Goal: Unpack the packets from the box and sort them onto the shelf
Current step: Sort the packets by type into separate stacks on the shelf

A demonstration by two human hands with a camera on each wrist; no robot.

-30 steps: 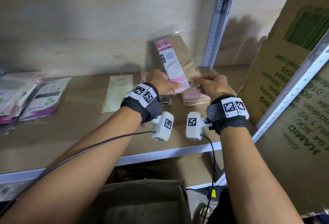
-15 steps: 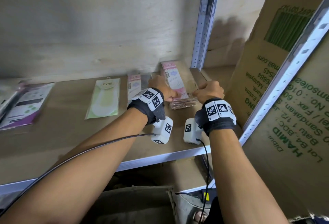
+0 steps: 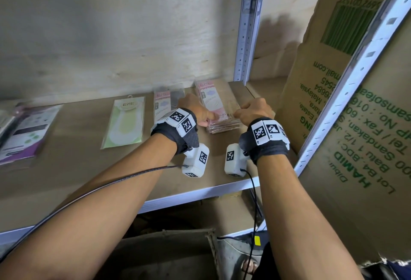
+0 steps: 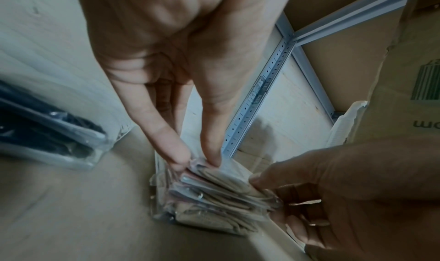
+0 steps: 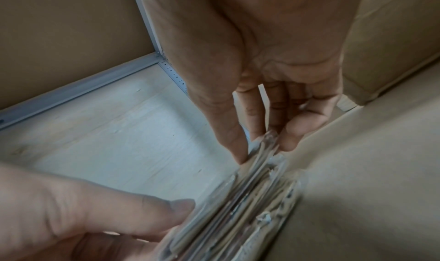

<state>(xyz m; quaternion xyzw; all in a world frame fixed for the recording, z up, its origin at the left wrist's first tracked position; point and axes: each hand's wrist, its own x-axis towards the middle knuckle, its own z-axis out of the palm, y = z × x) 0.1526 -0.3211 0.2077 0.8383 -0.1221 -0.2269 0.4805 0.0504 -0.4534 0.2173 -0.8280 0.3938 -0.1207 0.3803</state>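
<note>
A stack of pink packets (image 3: 219, 110) lies flat on the brown shelf board (image 3: 73, 164), near its right end. My left hand (image 3: 195, 112) pinches the stack's near left corner (image 4: 202, 168) between thumb and fingers. My right hand (image 3: 251, 112) pinches the near right corner of the stack (image 5: 264, 148) the same way. In the wrist views the stack shows as several clear-wrapped layers (image 4: 214, 195), (image 5: 238, 218). Another pink packet (image 3: 162, 104) lies just left of the stack.
A pale green packet (image 3: 124, 121) and a purple packet (image 3: 26, 132) lie further left on the shelf. A grey upright post (image 3: 246, 34) stands behind the stack. A large printed cardboard box (image 3: 333, 92) leans at the right. An open box (image 3: 166, 255) sits below the shelf.
The top pink packet, tilted up a second ago, now lies flat on the stack. Both hands have stayed at the stack's near corners while the view shifted.
</note>
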